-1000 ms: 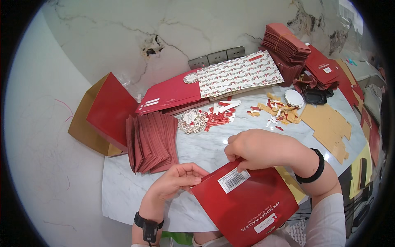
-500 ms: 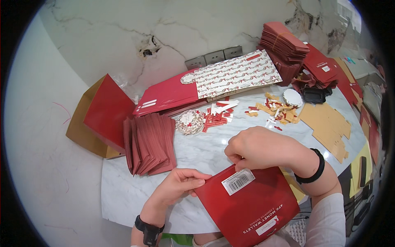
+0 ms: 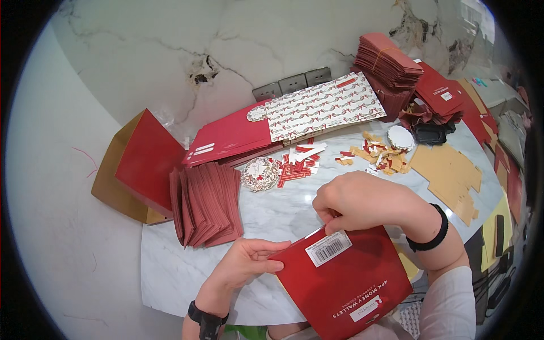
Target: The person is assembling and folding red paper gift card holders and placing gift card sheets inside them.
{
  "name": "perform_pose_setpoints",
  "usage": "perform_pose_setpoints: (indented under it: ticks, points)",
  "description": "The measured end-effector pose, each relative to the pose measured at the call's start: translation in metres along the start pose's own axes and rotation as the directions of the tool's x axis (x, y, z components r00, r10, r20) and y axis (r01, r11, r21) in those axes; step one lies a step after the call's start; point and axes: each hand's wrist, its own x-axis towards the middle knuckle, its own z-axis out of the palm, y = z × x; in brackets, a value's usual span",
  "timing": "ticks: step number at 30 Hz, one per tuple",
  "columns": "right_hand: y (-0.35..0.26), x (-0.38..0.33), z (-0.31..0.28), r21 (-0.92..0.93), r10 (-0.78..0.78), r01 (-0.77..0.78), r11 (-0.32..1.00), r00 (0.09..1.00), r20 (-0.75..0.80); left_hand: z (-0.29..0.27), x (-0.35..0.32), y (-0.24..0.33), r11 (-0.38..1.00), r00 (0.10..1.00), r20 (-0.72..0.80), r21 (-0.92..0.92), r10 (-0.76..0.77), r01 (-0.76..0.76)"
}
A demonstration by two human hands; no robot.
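A flat red card packet (image 3: 354, 283) lies tilted in front of me, its barcode label (image 3: 328, 248) near the top edge. At its upper left corner is my left hand (image 3: 249, 263), the thumb on the front face and the index finger stretched along the edge behind. My right hand (image 3: 362, 201) pinches the top edge just above the label, fingers curled. A pale strip shows along the edge between my hands. What lies inside the packet is hidden.
Left stand an open red box (image 3: 150, 158) and a stack of dark red envelopes (image 3: 209, 204). Behind lie patterned card sheets (image 3: 326, 107), round tags (image 3: 260, 173) and small red and white labels (image 3: 297, 164). Banded envelopes (image 3: 388, 59), paper scraps (image 3: 379, 156) and tan card (image 3: 447, 178) lie right.
My left index finger has lifted from the thumb and stretched along the packet's edge. The top edge has parted slightly, showing a pale strip. My right hand keeps its pinch.
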Motion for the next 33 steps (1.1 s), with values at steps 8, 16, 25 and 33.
perform_pose_setpoints:
  ticks: [8,16,25,33]
  points:
    - [0.001,0.006,-0.005,0.245,-0.072,0.119,0.962,0.979,-0.19,-0.002,0.007,0.0,0.92,0.868,-0.355,-0.051,0.346,-0.388]
    - [0.0,0.016,0.006,0.417,-0.127,0.234,0.878,0.955,-0.269,-0.005,0.01,-0.009,0.812,0.688,-0.526,0.008,0.5,-0.584]
    - [-0.002,0.023,0.015,0.579,-0.099,0.27,0.769,0.946,-0.309,-0.011,0.011,-0.015,0.769,0.632,-0.535,0.051,0.56,-0.638]
    - [-0.001,0.019,0.008,0.523,-0.056,0.25,0.815,0.932,-0.358,-0.009,0.011,-0.009,0.789,0.619,-0.569,0.091,0.541,-0.607]
